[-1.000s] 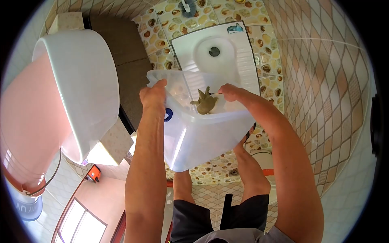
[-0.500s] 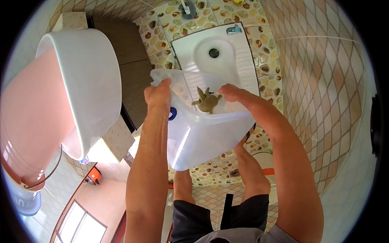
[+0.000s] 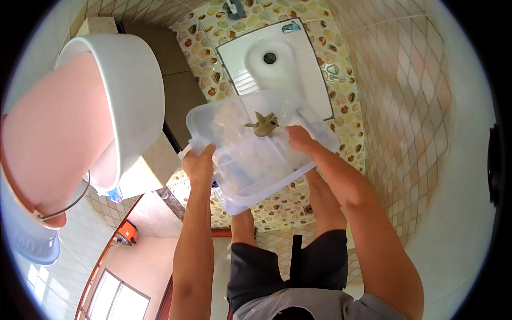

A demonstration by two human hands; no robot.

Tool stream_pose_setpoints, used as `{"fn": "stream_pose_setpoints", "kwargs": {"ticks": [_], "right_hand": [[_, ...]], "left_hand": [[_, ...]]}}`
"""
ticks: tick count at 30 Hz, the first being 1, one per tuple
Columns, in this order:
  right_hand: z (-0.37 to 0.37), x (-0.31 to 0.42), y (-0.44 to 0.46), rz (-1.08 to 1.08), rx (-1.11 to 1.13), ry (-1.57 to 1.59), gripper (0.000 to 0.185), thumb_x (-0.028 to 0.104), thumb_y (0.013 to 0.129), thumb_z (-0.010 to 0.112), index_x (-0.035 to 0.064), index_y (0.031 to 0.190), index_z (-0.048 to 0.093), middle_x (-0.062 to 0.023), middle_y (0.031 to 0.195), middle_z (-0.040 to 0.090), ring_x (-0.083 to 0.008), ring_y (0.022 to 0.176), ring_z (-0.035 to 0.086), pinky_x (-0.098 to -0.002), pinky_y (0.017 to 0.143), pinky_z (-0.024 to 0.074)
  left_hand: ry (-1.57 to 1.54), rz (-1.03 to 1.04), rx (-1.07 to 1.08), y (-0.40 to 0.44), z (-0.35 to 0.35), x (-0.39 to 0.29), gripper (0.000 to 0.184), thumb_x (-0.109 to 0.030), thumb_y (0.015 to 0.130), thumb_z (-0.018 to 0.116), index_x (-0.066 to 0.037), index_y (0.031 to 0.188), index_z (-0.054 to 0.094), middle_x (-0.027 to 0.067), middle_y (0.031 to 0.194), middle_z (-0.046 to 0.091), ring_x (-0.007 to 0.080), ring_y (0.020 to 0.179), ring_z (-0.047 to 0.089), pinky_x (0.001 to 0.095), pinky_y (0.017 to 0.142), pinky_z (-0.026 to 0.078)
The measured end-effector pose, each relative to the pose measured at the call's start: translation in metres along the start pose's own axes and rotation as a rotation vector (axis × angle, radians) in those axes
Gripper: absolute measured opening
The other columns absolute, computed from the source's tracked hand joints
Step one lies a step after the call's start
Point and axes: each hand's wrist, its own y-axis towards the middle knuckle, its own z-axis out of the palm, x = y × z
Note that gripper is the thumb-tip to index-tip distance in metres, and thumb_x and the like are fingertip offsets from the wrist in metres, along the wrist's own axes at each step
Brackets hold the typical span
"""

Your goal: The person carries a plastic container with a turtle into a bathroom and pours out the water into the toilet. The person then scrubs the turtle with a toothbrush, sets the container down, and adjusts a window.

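Note:
A clear plastic bin (image 3: 248,198) is held in front of me above the floor, and I see down into its inside. My left hand (image 3: 199,162) is wrapped round the bin's left rim. A small olive-brown turtle (image 3: 264,125) is in the bin near its far side, with its legs spread. My right hand (image 3: 298,137) is closed just right of the turtle, over the bin. A thin dark thing shows between its fingertips and the turtle; what the fingers hold is too small to name.
A white squat toilet (image 3: 288,69) is set in the pebble-patterned floor beyond the bin. At the left stand a white basin (image 3: 136,96) and a pink bucket (image 3: 58,128). A brush (image 3: 233,8) lies at the top. A tiled wall (image 3: 394,96) rises on the right.
The bin has tilted back more level, so more of its inside shows. My left hand has come lower and nearer to me. My right hand has moved slightly down, and the view has shifted.

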Motion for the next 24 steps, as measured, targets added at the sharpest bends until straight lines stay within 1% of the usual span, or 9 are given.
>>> {"fn": "stream_pose_setpoints", "kwargs": {"ticks": [1,6,8,10,12,16,20,22,24], "right_hand": [[-0.004,0.000,-0.021,0.032,-0.022,0.047,0.027,0.005,0.078,0.053,0.0023,0.104,0.062,-0.0193,0.097,0.066,-0.0367,0.095,0.062,-0.0444,0.081,0.0497],[-0.035,0.023,-0.113,0.239,-0.037,0.192,0.035,0.004,0.078,0.054,0.0046,0.112,0.062,-0.0197,0.098,0.066,-0.0363,0.099,0.061,-0.0438,0.084,0.0493],[-0.036,0.022,-0.141,0.255,-0.099,0.146,0.038,0.005,0.079,0.053,0.0064,0.116,0.061,-0.0189,0.099,0.066,-0.0353,0.100,0.061,-0.0435,0.085,0.0494],[-0.036,0.012,-0.158,0.269,-0.147,0.172,0.037,0.004,0.079,0.053,0.0064,0.115,0.061,-0.0200,0.100,0.065,-0.0372,0.096,0.061,-0.0450,0.082,0.0492],[-0.028,0.009,-0.174,0.272,-0.173,0.209,0.037,0.003,0.079,0.053,0.0064,0.115,0.061,-0.0210,0.100,0.064,-0.0391,0.092,0.061,-0.0465,0.080,0.0490],[-0.037,0.008,-0.203,0.355,-0.223,0.363,0.035,0.005,0.079,0.053,0.0067,0.113,0.062,-0.0214,0.100,0.065,-0.0391,0.095,0.061,-0.0459,0.082,0.0488],[-0.021,0.012,-0.230,0.438,-0.364,0.482,0.034,0.008,0.081,0.053,0.0036,0.114,0.061,-0.0212,0.100,0.066,-0.0371,0.096,0.062,-0.0434,0.082,0.0497],[-0.016,0.022,-0.244,0.507,-0.386,0.661,0.033,0.008,0.083,0.052,0.0014,0.114,0.060,-0.0195,0.095,0.066,-0.0335,0.089,0.064,-0.0410,0.078,0.0509],[-0.012,0.049,-0.265,0.577,-0.416,0.857,0.032,0.008,0.085,0.050,-0.0009,0.115,0.059,-0.0179,0.091,0.066,-0.0299,0.082,0.065,-0.0385,0.074,0.0521]], "left_hand": [[0.209,0.014,-0.064,-0.007,-0.004,0.004,0.056,-0.039,0.068,0.072,0.008,0.098,0.066,0.0213,0.089,0.068,0.0311,0.080,0.066,0.0416,0.077,0.050],[0.384,0.001,-0.174,-0.044,-0.010,0.008,0.056,-0.045,0.067,0.069,0.006,0.091,0.066,0.0242,0.090,0.067,0.0372,0.085,0.065,0.0438,0.080,0.050],[0.503,0.160,-0.310,-0.038,-0.002,0.032,0.057,-0.046,0.068,0.068,0.006,0.089,0.066,0.0258,0.096,0.065,0.0383,0.088,0.064,0.0433,0.080,0.050],[0.524,0.108,-0.119,-0.029,-0.002,0.027,0.063,-0.047,0.067,0.069,0.010,0.093,0.064,0.0286,0.104,0.063,0.0388,0.093,0.064,0.0422,0.082,0.051],[0.295,-0.134,0.076,-0.033,-0.014,0.032,0.067,-0.042,0.065,0.073,0.013,0.101,0.061,0.0294,0.106,0.062,0.0381,0.096,0.064,0.0403,0.084,0.051],[0.294,-0.182,0.211,-0.041,-0.019,0.043,0.064,-0.024,0.060,0.074,0.011,0.110,0.057,0.0267,0.103,0.064,0.0358,0.093,0.065,0.0404,0.081,0.052],[0.190,-0.004,0.228,-0.066,-0.018,0.071,0.057,-0.017,0.059,0.072,0.005,0.110,0.060,0.0201,0.100,0.067,0.0321,0.091,0.065,0.0385,0.081,0.052],[0.191,0.101,0.210,-0.068,-0.020,0.076,0.050,-0.012,0.062,0.071,0.008,0.106,0.058,0.0183,0.089,0.064,0.0281,0.071,0.066,0.0386,0.050,0.053],[0.235,0.206,0.218,-0.057,-0.028,0.086,0.051,-0.011,0.063,0.071,0.007,0.109,0.057,0.0172,0.088,0.064,0.0267,0.069,0.065,0.0370,0.050,0.052]]}}
